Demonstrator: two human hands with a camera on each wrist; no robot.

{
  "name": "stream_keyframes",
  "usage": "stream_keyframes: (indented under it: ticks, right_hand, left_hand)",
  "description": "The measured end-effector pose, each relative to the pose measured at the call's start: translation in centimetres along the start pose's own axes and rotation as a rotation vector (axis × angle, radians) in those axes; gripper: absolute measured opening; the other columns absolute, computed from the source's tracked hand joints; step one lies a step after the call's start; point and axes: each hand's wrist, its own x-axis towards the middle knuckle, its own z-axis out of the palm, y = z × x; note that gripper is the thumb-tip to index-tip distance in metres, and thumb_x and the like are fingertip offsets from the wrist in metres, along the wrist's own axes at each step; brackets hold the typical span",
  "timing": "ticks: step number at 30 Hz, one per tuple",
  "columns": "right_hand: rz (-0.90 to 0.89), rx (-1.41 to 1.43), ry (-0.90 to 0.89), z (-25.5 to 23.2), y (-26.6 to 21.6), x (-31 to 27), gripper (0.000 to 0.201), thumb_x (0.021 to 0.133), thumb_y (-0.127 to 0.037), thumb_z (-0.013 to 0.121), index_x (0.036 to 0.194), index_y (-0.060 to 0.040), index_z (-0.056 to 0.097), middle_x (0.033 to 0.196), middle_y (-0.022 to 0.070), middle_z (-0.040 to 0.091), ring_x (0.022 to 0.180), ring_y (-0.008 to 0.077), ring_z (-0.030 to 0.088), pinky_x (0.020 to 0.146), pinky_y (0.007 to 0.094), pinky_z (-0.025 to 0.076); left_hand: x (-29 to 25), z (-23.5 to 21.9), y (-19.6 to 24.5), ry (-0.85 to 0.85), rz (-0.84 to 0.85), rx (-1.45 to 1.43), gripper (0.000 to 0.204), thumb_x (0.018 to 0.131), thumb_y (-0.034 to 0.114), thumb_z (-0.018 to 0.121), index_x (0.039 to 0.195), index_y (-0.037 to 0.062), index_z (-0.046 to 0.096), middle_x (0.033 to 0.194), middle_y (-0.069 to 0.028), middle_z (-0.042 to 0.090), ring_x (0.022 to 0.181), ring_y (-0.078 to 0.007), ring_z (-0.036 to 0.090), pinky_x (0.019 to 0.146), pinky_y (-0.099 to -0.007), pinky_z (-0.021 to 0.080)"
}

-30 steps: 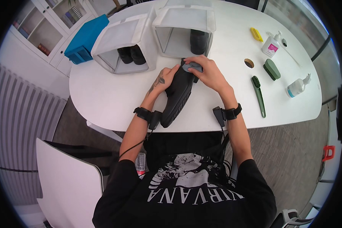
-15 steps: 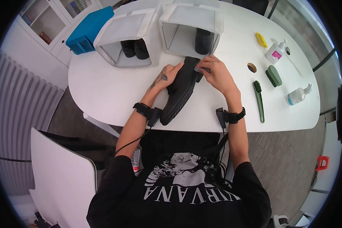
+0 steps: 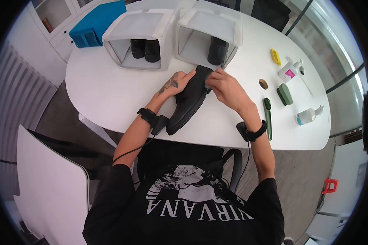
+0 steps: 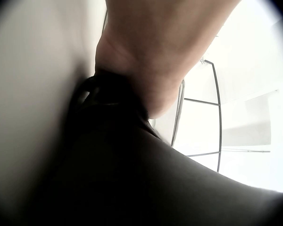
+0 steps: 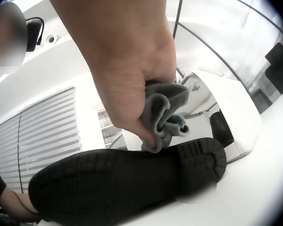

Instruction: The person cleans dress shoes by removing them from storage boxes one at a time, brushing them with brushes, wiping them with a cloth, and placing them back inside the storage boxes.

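A black boot (image 3: 191, 94) lies on its side on the white table, toe toward the person; its treaded sole (image 5: 118, 176) faces the right wrist camera. The left hand (image 3: 180, 81) holds the boot near its ankle; in the left wrist view the left hand (image 4: 146, 61) is dark and close, its fingers hidden. Pinched in the right hand (image 3: 229, 89) is a grey cloth, little of it showing from above. In the right wrist view the right hand (image 5: 132, 94) bunches the cloth (image 5: 162, 115) against the boot's side, just above the sole near the heel.
Behind stand two white boxes (image 3: 141, 26) (image 3: 210, 24) with black boots inside, and a blue case (image 3: 97, 24). To the right are a yellow brush (image 3: 275, 56), two pump bottles (image 3: 289, 71) (image 3: 309, 116), a green brush (image 3: 285, 94), a long-handled brush (image 3: 268, 118) and a table hole (image 3: 263, 84).
The right hand with the cloth has moved from the top of the boot down along its right side toward the person. The left hand keeps its hold, and the head view has shifted.
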Motion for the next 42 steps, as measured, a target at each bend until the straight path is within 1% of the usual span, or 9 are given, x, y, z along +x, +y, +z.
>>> stream_keyframes:
  ticks: [1,4,5,7,13,19,25,27,42]
  right_hand:
    - [-0.010,-0.007,-0.010,-0.2,0.0,-0.1,0.016,0.086,0.001,0.068,0.101,0.0009,0.075,0.102,0.0081,0.068,0.103,0.0291,0.062,0.090,0.0399,0.057]
    - [0.047,0.040,-0.039,0.1,0.7,-0.2,0.017,0.086,0.002,0.068,0.102,0.0005,0.075,0.101,0.0086,0.067,0.103,0.0293,0.062,0.090,0.0399,0.057]
    - [0.052,0.017,0.007,0.5,0.8,-0.1,0.017,0.086,0.002,0.068,0.101,0.0005,0.074,0.100,0.0088,0.067,0.103,0.0295,0.062,0.090,0.0400,0.056]
    - [0.047,-0.011,0.042,0.5,0.2,0.1,0.016,0.085,0.002,0.069,0.101,0.0006,0.074,0.100,0.0090,0.067,0.103,0.0297,0.062,0.090,0.0400,0.056]
    - [-0.024,0.179,-0.019,-1.1,-3.7,-0.8,0.016,0.083,0.006,0.072,0.098,0.0017,0.073,0.102,0.0092,0.069,0.103,0.0306,0.063,0.088,0.0400,0.055]
    - [-0.160,0.136,-0.048,-1.2,-6.8,-0.8,0.019,0.083,0.003,0.071,0.102,-0.0003,0.072,0.104,0.0072,0.068,0.108,0.0282,0.063,0.089,0.0398,0.057]
    - [-0.155,0.124,-0.133,-2.4,-4.0,0.8,0.017,0.083,0.006,0.067,0.099,0.0013,0.072,0.102,0.0103,0.069,0.103,0.0314,0.063,0.086,0.0426,0.056]
    - [-0.046,0.058,-0.102,-1.8,-2.6,0.9,0.016,0.084,0.005,0.067,0.097,0.0012,0.073,0.101,0.0101,0.069,0.103,0.0313,0.063,0.086,0.0426,0.056]
    - [-0.130,0.416,-0.198,-0.1,-8.0,2.1,0.017,0.081,0.006,0.075,0.098,0.0005,0.076,0.093,0.0103,0.067,0.097,0.0301,0.063,0.084,0.0404,0.054]
  left_hand:
    - [-0.1,-0.1,0.1,-0.028,0.020,0.019,0.076,0.107,0.059,0.048,0.079,-0.0118,0.049,0.065,-0.0220,0.041,0.062,-0.0221,0.046,0.064,-0.0445,0.046]
    - [0.1,0.0,-0.4,-0.022,0.063,0.035,0.075,0.107,0.057,0.048,0.079,-0.0123,0.053,0.065,-0.0266,0.046,0.061,-0.0269,0.048,0.065,-0.0463,0.046]
    - [0.1,0.1,-0.6,-0.017,0.061,0.026,0.075,0.107,0.057,0.048,0.079,-0.0123,0.053,0.065,-0.0266,0.046,0.061,-0.0269,0.048,0.065,-0.0463,0.046]
    - [0.0,0.1,-0.4,-0.004,0.038,-0.023,0.075,0.106,0.058,0.052,0.072,-0.0079,0.045,0.062,-0.0101,0.034,0.062,-0.0149,0.039,0.057,-0.0394,0.040]
    - [-0.1,0.3,-0.3,-0.020,0.049,-0.017,0.078,0.106,0.058,0.053,0.076,-0.0133,0.053,0.061,-0.0221,0.039,0.060,-0.0192,0.040,0.059,-0.0435,0.044]
    - [0.3,0.6,-0.9,0.019,0.103,0.023,0.078,0.105,0.059,0.054,0.074,-0.0130,0.053,0.061,-0.0252,0.042,0.057,-0.0213,0.041,0.058,-0.0437,0.044]
    - [0.3,0.7,-0.9,0.010,0.112,-0.010,0.079,0.106,0.059,0.053,0.073,-0.0124,0.055,0.060,-0.0244,0.040,0.057,-0.0207,0.042,0.057,-0.0441,0.043]
    - [0.2,1.0,-0.9,0.028,0.131,-0.048,0.079,0.106,0.059,0.053,0.072,-0.0124,0.054,0.059,-0.0236,0.040,0.056,-0.0205,0.042,0.057,-0.0442,0.043]
    - [0.3,0.5,-1.3,-0.011,0.081,0.021,0.083,0.104,0.063,0.050,0.069,-0.0122,0.052,0.059,-0.0216,0.042,0.057,-0.0247,0.041,0.058,-0.0458,0.043]
